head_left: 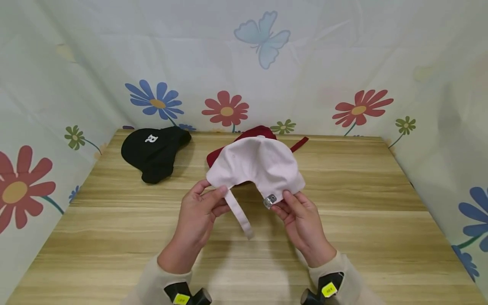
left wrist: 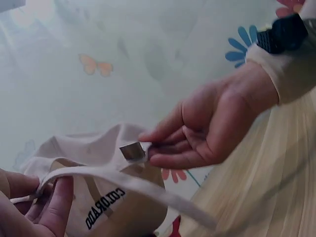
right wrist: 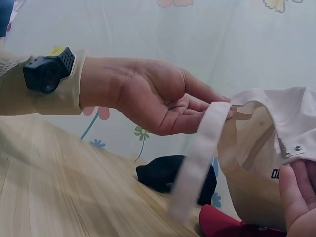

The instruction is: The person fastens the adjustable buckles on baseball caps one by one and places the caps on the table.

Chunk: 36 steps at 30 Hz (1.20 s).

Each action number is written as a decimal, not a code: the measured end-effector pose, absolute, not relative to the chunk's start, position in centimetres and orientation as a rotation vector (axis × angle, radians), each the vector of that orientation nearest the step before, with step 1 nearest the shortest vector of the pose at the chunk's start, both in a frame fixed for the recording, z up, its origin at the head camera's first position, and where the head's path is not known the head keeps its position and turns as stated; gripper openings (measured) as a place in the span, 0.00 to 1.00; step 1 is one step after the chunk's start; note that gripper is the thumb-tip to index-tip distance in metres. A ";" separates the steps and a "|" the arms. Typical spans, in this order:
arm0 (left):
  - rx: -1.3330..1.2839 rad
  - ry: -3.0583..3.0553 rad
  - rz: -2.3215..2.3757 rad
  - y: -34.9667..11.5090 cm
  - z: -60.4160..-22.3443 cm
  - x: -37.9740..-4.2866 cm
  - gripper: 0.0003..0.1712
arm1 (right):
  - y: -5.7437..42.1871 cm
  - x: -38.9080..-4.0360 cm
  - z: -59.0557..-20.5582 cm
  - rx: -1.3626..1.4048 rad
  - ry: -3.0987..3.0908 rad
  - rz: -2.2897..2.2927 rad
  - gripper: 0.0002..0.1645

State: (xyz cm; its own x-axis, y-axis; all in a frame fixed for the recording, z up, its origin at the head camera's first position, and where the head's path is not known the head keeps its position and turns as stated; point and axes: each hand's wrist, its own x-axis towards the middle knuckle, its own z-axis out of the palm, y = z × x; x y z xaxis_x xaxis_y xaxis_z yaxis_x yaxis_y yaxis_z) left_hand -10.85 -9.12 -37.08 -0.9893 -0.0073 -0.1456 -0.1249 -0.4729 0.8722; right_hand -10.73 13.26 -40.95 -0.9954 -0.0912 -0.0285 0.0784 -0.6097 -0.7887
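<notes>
A pale pinkish-white cap (head_left: 259, 163) is held up above the table, its back opening toward me. My left hand (head_left: 196, 212) pinches its left rear edge, where a loose strap (head_left: 239, 214) hangs down. On the other side my right hand (head_left: 303, 218) pinches the right rear edge beside a metal buckle (head_left: 270, 201). Strap and buckle are apart. Dark "COLORADO" lettering (left wrist: 104, 207) shows in the left wrist view. Behind the white cap lies a dark red cap (head_left: 263, 131), partly hidden, with its own strap (head_left: 299, 144) sticking out to the right.
A black cap (head_left: 152, 152) with a white letter R lies at the back left of the wooden table (head_left: 362, 237). A flower-printed white curtain (head_left: 305, 84) encloses the back and sides.
</notes>
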 end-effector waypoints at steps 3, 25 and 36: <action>-0.144 1.531 2.622 -9.2 -36.5 -10.6 0.19 | 13.2 -10.8 -40.8 -0.005 1.325 -2.754 0.13; -0.125 1.537 2.654 -8.0 -38.1 -11.3 0.04 | 13.0 -10.5 -39.7 0.235 1.160 -2.931 0.15; -0.200 1.572 2.576 -6.5 -39.9 -11.8 0.17 | 12.4 -10.7 -40.5 0.445 1.188 -2.982 0.18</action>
